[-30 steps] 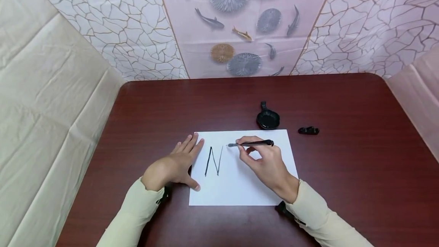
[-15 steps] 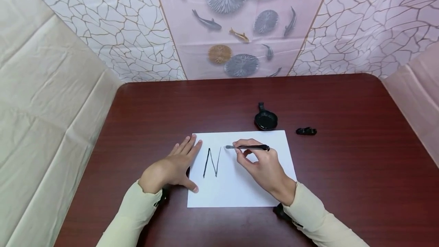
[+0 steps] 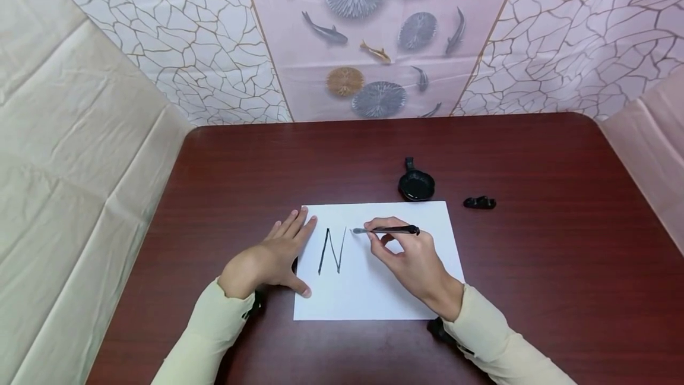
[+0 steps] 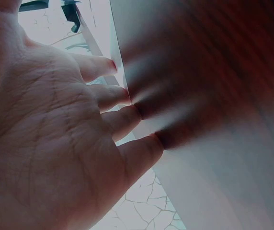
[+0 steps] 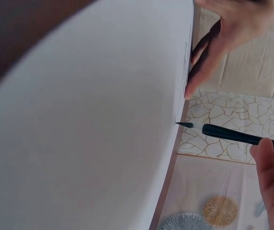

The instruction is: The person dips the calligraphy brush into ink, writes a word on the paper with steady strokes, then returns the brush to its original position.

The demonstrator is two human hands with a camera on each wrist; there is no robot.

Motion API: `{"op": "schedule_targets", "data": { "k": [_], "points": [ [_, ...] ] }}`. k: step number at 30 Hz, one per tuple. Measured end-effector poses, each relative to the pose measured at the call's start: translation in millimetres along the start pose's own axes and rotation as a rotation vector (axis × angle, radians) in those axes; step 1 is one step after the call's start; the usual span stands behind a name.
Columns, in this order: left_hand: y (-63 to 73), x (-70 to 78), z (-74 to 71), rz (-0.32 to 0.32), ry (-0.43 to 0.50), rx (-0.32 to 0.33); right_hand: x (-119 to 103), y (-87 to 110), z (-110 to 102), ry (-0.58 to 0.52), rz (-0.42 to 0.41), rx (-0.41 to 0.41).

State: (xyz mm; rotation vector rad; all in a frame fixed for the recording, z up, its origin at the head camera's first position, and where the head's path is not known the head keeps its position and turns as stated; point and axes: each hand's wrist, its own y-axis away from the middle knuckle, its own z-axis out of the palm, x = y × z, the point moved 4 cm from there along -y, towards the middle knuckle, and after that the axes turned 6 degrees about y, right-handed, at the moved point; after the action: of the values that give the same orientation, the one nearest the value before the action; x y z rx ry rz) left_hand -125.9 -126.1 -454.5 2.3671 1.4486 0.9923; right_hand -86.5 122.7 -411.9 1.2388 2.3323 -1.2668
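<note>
A white sheet of paper (image 3: 385,296) lies on the table, with a thin black letter N (image 3: 332,251) on its left part. My left hand (image 3: 272,259) rests at the sheet's left edge, fingers spread, fingertips and thumb on the paper. In the left wrist view its fingers (image 4: 139,153) reach straight to the surface. My right hand (image 3: 417,263) pinches an ink brush (image 3: 395,229) by the handle between thumb and fingers. The right wrist view shows the pointed dark tip of the brush (image 5: 228,134) right at the paper, just right of the N's top right end.
Behind the sheet's top edge stands a small black pan-shaped dish (image 3: 416,185) with a short handle. A small black object (image 3: 480,202), low and bumpy, lies to its right. The dark red table (image 3: 256,165) ends at a patterned cloth wall (image 3: 369,46).
The right hand has shifted slightly left and down with the brush, its tip a little closer to the N. The left hand stays in place on the paper.
</note>
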Motion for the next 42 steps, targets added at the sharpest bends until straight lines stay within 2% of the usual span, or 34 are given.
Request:
{"op": "schedule_targets", "data": {
  "k": [9,22,29,35,42],
  "points": [
    [-0.5,-0.5,0.3,0.007,0.003,-0.001,-8.6,7.1,-5.8,0.049,-0.024,-0.026],
    [-3.4,-0.9,-1.5,0.011,-0.014,-0.004,-26.8,19.8,-17.7,-0.007,-0.025,-0.111],
    [-3.1,-2.8,0.2,0.007,-0.015,-0.003,-27.2,19.6,-18.3,-0.008,-0.045,-0.078],
    [-2.7,-1.5,0.1,0.001,-0.014,-0.004,-24.2,19.3,-19.1,-0.035,-0.018,-0.082],
    [-2.1,-1.3,-0.3,0.008,-0.017,0.0,-17.2,17.5,-19.9,-0.001,-0.002,-0.059]
  ]
}}
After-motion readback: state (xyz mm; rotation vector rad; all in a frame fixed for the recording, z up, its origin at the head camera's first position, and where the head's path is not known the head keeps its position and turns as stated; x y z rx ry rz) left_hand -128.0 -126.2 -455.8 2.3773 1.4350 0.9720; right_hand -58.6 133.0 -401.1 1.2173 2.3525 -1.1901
